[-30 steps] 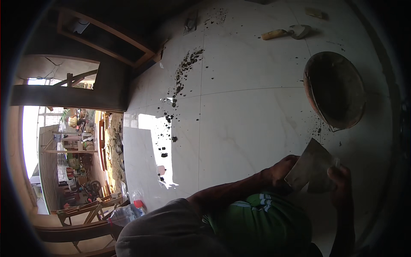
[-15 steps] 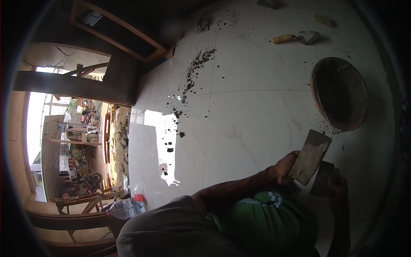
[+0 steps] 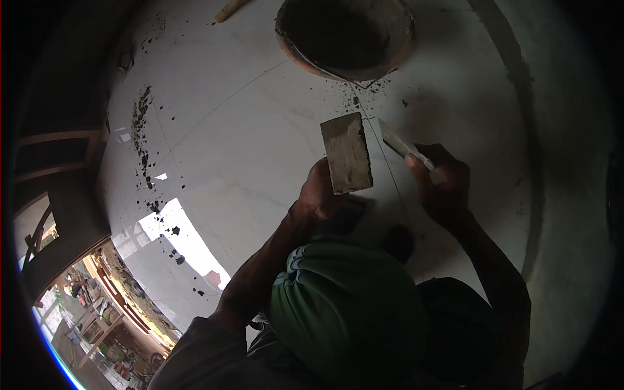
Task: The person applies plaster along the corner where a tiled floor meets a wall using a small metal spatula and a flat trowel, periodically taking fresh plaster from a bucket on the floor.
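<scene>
My left hand (image 3: 316, 190) grips a rectangular tile piece (image 3: 348, 153) by its lower left side. The face turned up is coated with grey, uneven mortar, darker near the far end. In my right hand (image 3: 445, 182) is a putty knife (image 3: 395, 138), its flat blade angled toward the far left and slightly apart from the tile piece. My right thumb lies along the knife, while the other fingers wrap round it. Both hands are above the floor, just short of a round basin (image 3: 296, 57) that holds dark material.
Pale glossy tiles (image 3: 227, 156) cover the floor. Dark crumbs (image 3: 142, 130) trail along its left side, with more near the basin. A wooden tool handle (image 3: 229, 10) shows at the far edge. A grey strip (image 3: 530, 136) runs along the right, and a doorway opens at the lower left.
My view has turned and shifted right, so the basin now sits straight ahead. The putty knife, partly behind the tile piece before, is now apart from it on the right.
</scene>
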A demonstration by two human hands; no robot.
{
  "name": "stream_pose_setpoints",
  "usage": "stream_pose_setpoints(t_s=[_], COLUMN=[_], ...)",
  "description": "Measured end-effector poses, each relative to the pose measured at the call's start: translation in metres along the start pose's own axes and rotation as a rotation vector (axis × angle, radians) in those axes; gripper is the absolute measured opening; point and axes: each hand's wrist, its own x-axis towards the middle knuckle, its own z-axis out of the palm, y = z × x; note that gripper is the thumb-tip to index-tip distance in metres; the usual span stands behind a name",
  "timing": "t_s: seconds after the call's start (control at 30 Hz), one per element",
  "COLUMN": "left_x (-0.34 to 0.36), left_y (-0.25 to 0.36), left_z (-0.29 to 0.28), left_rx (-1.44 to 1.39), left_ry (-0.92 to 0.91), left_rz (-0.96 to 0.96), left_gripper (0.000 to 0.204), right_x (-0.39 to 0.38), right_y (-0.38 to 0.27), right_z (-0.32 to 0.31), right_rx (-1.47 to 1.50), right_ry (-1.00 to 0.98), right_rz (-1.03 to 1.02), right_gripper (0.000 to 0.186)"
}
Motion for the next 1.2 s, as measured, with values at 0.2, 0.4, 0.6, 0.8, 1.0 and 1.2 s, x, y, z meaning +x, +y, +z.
stream_pose_setpoints(t_s=[0.2,0.4,0.6,0.8,1.0,1.2], left_x=[-0.017,-0.006,-0.006,-0.018,-0.021,-0.007], left_y=[0.018,0.023,0.019,0.014,0.02,0.059], left_z=[0.018,0.01,-0.004,-0.009,-0.012,-0.039], left_rx=[-0.069,0.128,1.212,1.008,0.555,0.945], left_ry=[-0.08,0.001,-0.393,-0.316,-0.196,-0.082], left_rz=[-0.039,0.259,0.814,0.648,0.219,0.448], left_gripper=[0.039,0.034,0.027,0.032,0.04,0.039], right_x=[-0.021,-0.029,0.01,0.002,0.095,0.164], right_y=[0.037,0.028,0.004,-0.005,0.085,0.136], right_z=[0.035,0.025,0.04,0.059,-0.015,-0.048], right_rx=[-0.245,-0.37,-0.399,-0.263,-0.502,-0.817], right_ry=[0.204,0.195,0.108,-0.054,0.319,0.552], right_rz=[-0.996,-0.766,-0.891,-0.874,-0.466,-0.098], right_gripper=[0.047,0.052,0.039,0.035,0.024,0.014])
